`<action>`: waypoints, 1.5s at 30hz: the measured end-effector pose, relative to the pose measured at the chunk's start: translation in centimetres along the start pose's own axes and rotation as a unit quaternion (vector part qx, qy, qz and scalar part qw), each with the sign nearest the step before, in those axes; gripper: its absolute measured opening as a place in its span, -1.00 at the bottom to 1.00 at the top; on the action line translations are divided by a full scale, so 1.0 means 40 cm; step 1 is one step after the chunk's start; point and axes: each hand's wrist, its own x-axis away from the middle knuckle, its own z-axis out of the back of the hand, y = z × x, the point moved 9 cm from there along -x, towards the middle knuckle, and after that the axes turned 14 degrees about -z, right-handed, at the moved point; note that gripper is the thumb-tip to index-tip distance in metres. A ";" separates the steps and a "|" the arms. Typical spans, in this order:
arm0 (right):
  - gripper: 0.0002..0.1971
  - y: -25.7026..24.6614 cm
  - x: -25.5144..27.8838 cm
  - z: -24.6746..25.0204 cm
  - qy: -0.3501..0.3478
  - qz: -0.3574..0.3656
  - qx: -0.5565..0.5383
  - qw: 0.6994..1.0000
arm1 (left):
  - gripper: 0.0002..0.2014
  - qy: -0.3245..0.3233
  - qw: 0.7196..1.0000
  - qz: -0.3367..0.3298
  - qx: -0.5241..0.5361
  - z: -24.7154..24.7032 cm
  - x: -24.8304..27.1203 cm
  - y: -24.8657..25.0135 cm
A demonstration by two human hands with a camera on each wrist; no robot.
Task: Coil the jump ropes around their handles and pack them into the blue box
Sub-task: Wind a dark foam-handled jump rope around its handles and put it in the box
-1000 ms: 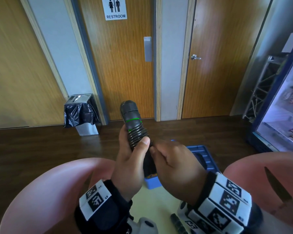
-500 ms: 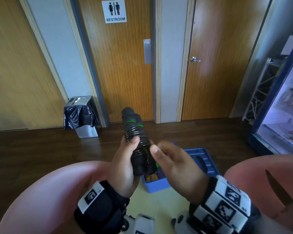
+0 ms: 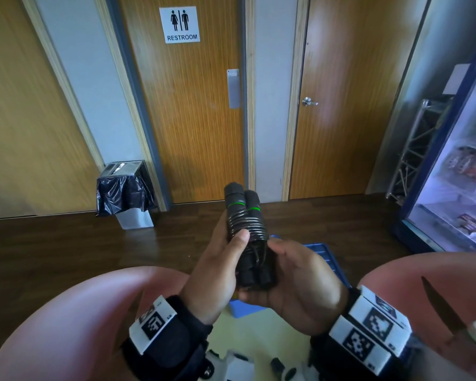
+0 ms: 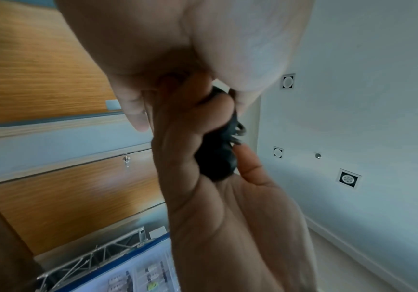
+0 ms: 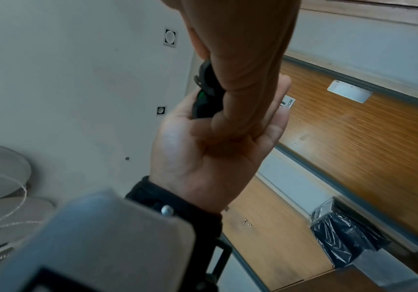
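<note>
In the head view a black jump rope [image 3: 245, 224] is held upright in front of me, its two handles side by side with green rings near the top and the cord coiled around them. My left hand [image 3: 220, 259] grips the bundle from the left, thumb across the coils. My right hand [image 3: 289, 270] wraps the lower ends from the right and below. The blue box [image 3: 326, 255] lies beneath the hands, mostly hidden. The left wrist view shows the black handles [image 4: 218, 158] between both hands. A green-ringed handle [image 5: 204, 98] peeks out in the right wrist view.
Pink rounded shapes [image 3: 66, 312] flank the hands on both sides. A bin lined with a black bag [image 3: 125, 193] stands by the restroom door. A glass-door fridge [image 3: 465, 188] and a metal truss [image 3: 412, 149] stand at the right. Dark wood floor lies ahead.
The bundle has turned so both handles show side by side. My right hand has gone from pinching the cord near the left thumb to wrapping the lower ends.
</note>
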 end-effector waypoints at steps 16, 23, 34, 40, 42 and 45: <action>-0.67 -0.074 0.108 0.174 0.073 0.109 0.023 0.991 | -0.30 -0.006 0.993 -0.085 -0.087 -0.207 0.008 -0.038; -0.69 -0.110 0.154 0.321 0.166 0.103 0.021 0.981 | -0.22 0.002 0.980 -0.080 -0.182 -0.326 -0.014 -0.091; -0.72 -0.153 0.197 0.479 0.254 0.105 0.058 0.960 | -0.38 0.032 0.976 -0.068 -0.205 -0.465 -0.054 -0.163; -0.68 -0.140 0.192 0.531 0.184 0.030 0.003 0.982 | -0.38 0.059 0.994 0.027 -0.090 -0.483 -0.055 -0.252; -0.62 -0.143 0.194 0.523 0.115 0.005 -0.045 0.992 | -0.32 0.056 0.997 0.021 -0.052 -0.487 -0.062 -0.247; -0.57 -0.164 0.207 0.494 0.025 -0.004 -0.055 0.998 | -0.08 0.011 0.997 -0.008 -0.072 -0.499 -0.068 -0.220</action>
